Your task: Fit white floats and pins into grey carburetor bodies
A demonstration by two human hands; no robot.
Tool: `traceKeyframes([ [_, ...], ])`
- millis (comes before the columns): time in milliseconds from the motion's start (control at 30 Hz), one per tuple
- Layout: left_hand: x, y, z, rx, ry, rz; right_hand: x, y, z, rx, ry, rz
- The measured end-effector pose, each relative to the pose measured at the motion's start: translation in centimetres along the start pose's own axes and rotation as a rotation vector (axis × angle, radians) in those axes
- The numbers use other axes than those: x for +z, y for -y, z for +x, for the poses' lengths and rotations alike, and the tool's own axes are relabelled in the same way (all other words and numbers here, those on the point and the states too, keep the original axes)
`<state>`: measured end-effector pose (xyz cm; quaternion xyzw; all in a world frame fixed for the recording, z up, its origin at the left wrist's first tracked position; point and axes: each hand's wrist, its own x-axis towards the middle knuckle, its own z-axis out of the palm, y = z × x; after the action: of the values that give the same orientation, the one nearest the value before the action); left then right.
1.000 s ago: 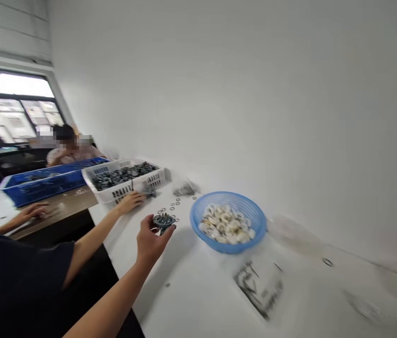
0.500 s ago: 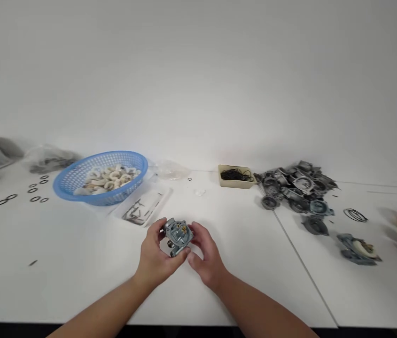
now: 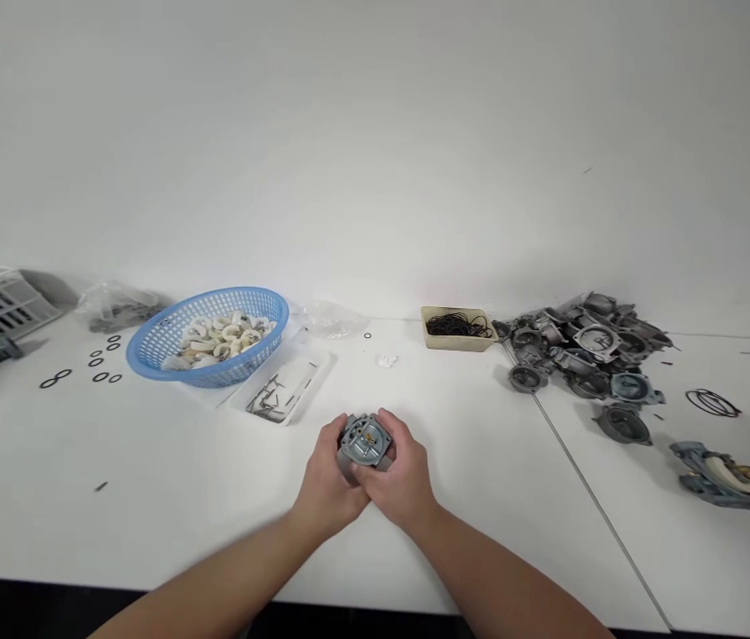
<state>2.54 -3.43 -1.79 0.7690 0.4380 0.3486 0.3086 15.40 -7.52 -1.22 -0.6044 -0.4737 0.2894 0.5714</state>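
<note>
A grey metal carburetor body [image 3: 366,440] with small brass jets in its open face is held between both hands, above the white table near its front. My left hand [image 3: 329,484] wraps its left side. On the right side, my right hand [image 3: 403,470] grips it, with the thumb across the front. The fingers behind the body are partly hidden. Beyond the hands to the left lies a white tray [image 3: 311,377] with small metal pins [image 3: 268,399].
A blue basket [image 3: 208,377] of white ring-shaped floats stands left. Black O-rings [image 3: 96,362] lie beside it. A beige box [image 3: 458,343] holds black rubber rings. Grey metal bowls [image 3: 591,346] are heaped at right, near another carburetor body [image 3: 721,475] bearing a white float.
The carburetor body has been turned in my hands, its open face now squarer to view. My hands have closed nearer together around it. The view has shifted left; the other person's hand is gone from sight.
</note>
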Motion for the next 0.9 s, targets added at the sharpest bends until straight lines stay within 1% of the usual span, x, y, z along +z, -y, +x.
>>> traceKeyframes([
  [167, -0.4, -0.3, 0.2, -0.035, 0.074, 0.0, -1.1, -0.5, 1.5, -0.045, 0.146, -0.03],
  [267, -0.4, -0.5, 0.3, -0.066, 0.108, 0.009, -1.3, -0.7, 2.2, -0.067, 0.199, -0.08],
  [367, -0.4, -0.5, 0.3, -0.077, 0.107, 0.036, -1.2, -1.1, 2.4, -0.08, 0.203, -0.118],
  [533, -0.4, 0.1, 0.2, -0.063, 0.057, 0.012, -1.1, -1.6, 2.3, -0.082, 0.198, -0.129],
  [600, -0.4, 0.5, 0.2, -0.06, 0.058, -0.012, -1.2, -1.6, 2.2, -0.113, 0.191, -0.136],
  [667, -0.3, 1.0, 0.1, -0.041, 0.056, -0.027, -1.3, -1.5, 2.1, -0.174, 0.18, -0.14],
  [733, -0.4, 1.3, -0.2, -0.023, 0.039, -0.021, -1.4, -1.4, 2.0, -0.237, 0.162, -0.132],
  [800, -0.7, 1.4, -0.5, 0.015, -0.011, 0.018, -1.3, -1.3, 1.9, -0.258, 0.131, -0.121],
  [833, -1.0, 1.3, -0.6, 0.055, -0.052, 0.047, -1.2, -1.3, 1.8, -0.252, 0.114, -0.118],
  [900, -2.1, 1.1, -0.9, 0.179, -0.179, 0.111, -1.0, -1.3, 1.7, -0.226, 0.071, -0.114],
])
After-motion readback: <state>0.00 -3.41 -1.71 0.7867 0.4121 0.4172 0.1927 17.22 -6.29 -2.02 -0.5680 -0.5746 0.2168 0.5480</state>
